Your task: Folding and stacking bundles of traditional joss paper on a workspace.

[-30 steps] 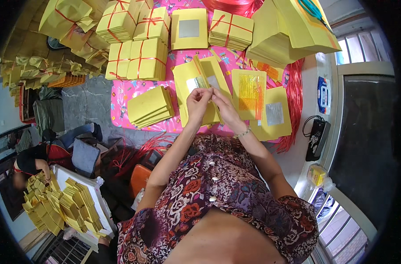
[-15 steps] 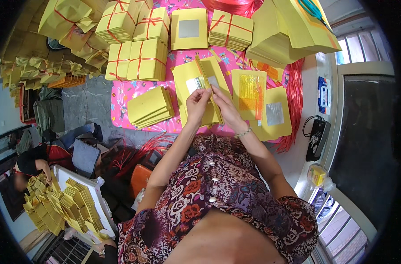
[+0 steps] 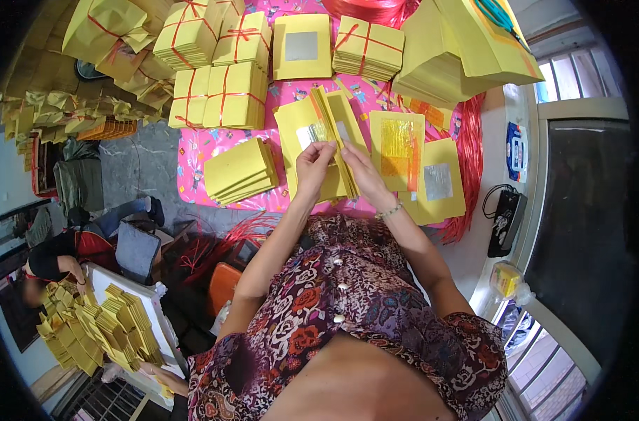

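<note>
hands (image 3: 314, 165) at folded yellow paper (image 3: 346, 177), red-tied yellow bundles (image 3: 246, 114) beyond, pink patterned tablecloth (image 3: 200, 145)

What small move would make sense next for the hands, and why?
Probably to part one more layer of the yellow papers with the left hand, the right hand steadying them: the left thumb and fingers come together at the papers' edge, the right fingers lie along the other side, and several layers show at the far end.
</note>
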A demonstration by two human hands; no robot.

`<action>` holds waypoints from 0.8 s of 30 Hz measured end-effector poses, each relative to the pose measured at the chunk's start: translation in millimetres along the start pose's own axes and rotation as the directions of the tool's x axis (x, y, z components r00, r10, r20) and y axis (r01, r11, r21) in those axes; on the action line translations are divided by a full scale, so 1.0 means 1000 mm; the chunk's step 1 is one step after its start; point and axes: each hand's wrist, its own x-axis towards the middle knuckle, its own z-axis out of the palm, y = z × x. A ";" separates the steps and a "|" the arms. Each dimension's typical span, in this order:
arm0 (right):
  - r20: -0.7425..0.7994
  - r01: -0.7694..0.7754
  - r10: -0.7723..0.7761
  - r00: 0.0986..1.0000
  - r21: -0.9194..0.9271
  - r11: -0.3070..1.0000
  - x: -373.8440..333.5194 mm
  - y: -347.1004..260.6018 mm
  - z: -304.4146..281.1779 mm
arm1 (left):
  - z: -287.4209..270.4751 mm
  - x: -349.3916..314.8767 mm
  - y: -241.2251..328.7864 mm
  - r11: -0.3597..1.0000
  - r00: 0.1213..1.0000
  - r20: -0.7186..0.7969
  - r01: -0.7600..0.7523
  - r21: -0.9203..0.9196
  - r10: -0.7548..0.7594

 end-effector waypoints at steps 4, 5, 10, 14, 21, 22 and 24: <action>0.057 0.018 -0.019 0.998 0.020 1.000 -0.003 -0.012 0.004 | 0.000 0.002 -0.001 1.000 1.000 -0.005 0.008 -0.004 -0.008; 0.058 0.018 -0.019 0.998 0.019 1.000 -0.003 -0.012 0.004 | -0.001 0.003 -0.001 1.000 1.000 -0.006 0.008 -0.005 -0.008; 0.144 0.080 -0.073 0.987 -0.044 0.996 -0.005 -0.018 0.002 | -0.001 0.004 -0.002 1.000 1.000 0.002 0.006 0.006 -0.006; 0.169 0.122 -0.106 0.980 -0.086 0.989 -0.005 -0.019 0.001 | -0.002 0.004 0.000 1.000 1.000 0.010 0.017 -0.018 -0.017; 0.164 -0.072 0.037 0.986 0.214 0.974 0.003 -0.004 -0.008 | -0.004 0.005 0.004 1.000 0.999 0.024 0.022 0.013 -0.023; 0.178 -0.092 0.047 0.983 0.254 0.963 0.003 -0.004 -0.008 | -0.004 0.004 0.005 1.000 0.999 0.026 0.030 0.008 -0.030; 0.169 -0.120 0.075 0.983 0.277 0.953 0.001 -0.009 -0.006 | -0.003 0.004 0.006 1.000 1.000 0.017 0.024 0.008 -0.024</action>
